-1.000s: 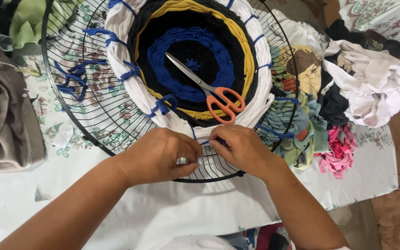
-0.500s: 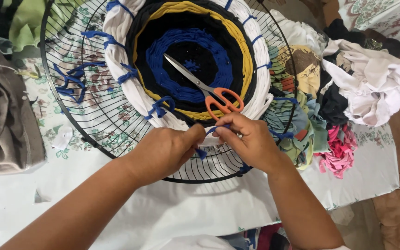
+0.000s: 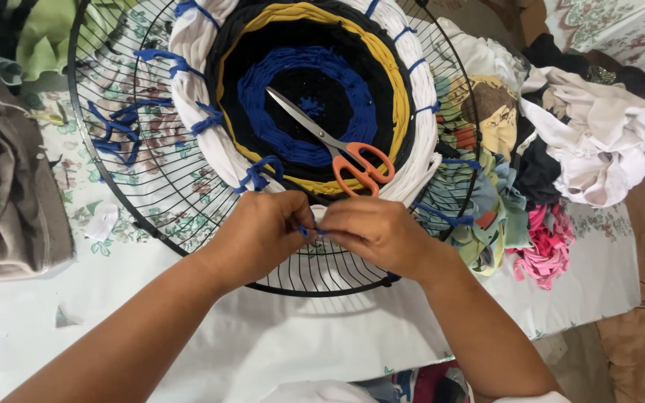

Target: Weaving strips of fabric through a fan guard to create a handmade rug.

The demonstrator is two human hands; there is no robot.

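At the near edge of the round wire fan guard, seen from the head camera, the left hand and right hand both pinch a short blue fabric strip just below the white outer ring of the coiled rag rug. That strip looks light, soft and limp, best held by its ends; it runs left to right between the fingertips. Orange-handled scissors lie on the rug, blades pointing up-left.
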